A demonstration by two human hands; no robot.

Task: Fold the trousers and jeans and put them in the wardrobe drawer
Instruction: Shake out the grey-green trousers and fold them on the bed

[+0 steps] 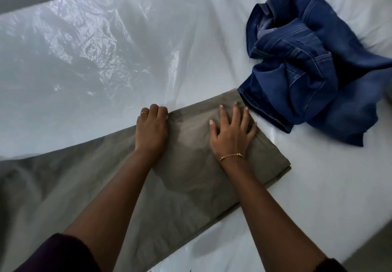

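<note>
The trousers (197,165) are a plain olive-grey. The jeans (314,68) are deep blue denim with paler, faded patches and lighter stitching. The bed (318,187) is white, its plastic sheet (74,55) clear and glossy. A gold ring (144,113) and gold bracelet (231,156) glint; the sleeve (57,254) is dark purple.

Matt olive cloth trousers (197,165); blue denim jeans (307,59); glossy crinkled plastic sheet (74,49).

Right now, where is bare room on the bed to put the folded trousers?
Free: the white sheet right of the olive folded trousers, below the crumpled blue jeans. The clear plastic beyond is bare too. Crowded: where trousers meet jeans.
</note>
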